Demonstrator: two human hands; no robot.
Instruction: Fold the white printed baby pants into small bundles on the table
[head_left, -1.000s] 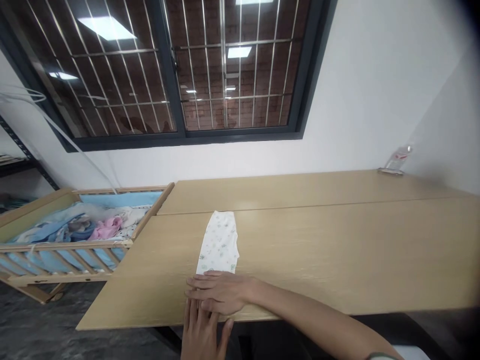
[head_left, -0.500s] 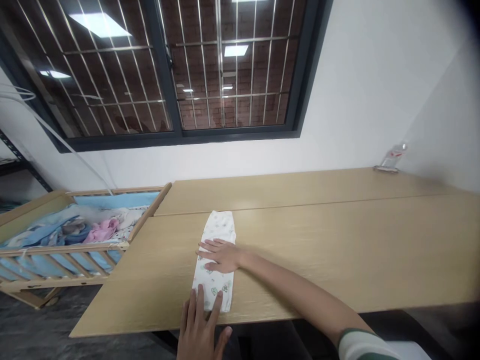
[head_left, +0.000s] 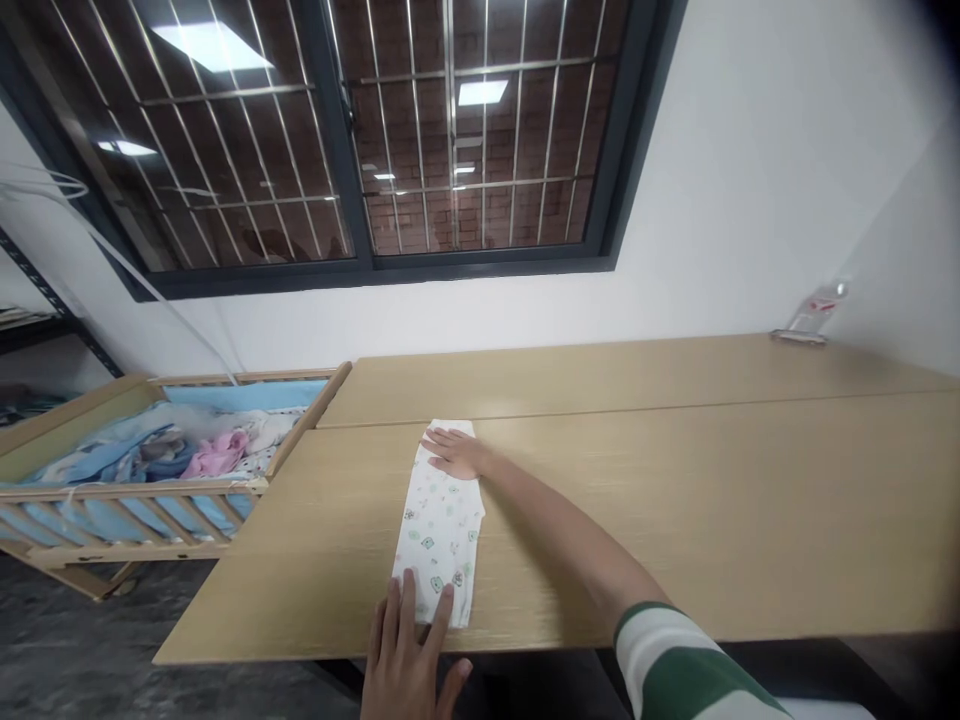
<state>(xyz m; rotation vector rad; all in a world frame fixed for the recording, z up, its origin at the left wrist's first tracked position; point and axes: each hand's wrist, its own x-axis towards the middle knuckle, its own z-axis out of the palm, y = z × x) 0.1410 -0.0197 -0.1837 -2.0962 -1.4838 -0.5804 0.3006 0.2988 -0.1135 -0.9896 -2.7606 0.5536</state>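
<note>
A pair of white baby pants (head_left: 437, 530), printed with small green and grey figures, lies folded lengthwise and flat on the wooden table (head_left: 637, 500). Its narrow length runs away from me. My right hand (head_left: 455, 454) rests palm down on the far end, fingers stretched out. At the near end, by the table's front edge, my left hand (head_left: 409, 655) has its fingers spread, with the fingertips on the cloth. Neither hand grips anything.
To the left stands a wooden crib (head_left: 247, 487) with blue lining, holding rumpled blue, pink and white cloths. A clear plastic bottle (head_left: 821, 305) and a flat item (head_left: 799, 337) are at the table's far right corner. A barred window (head_left: 480, 150) is above.
My right hand has slid from the middle of the baby pants to their far end, still flat. My left hand stays at the near end. The view has shifted slightly.
</note>
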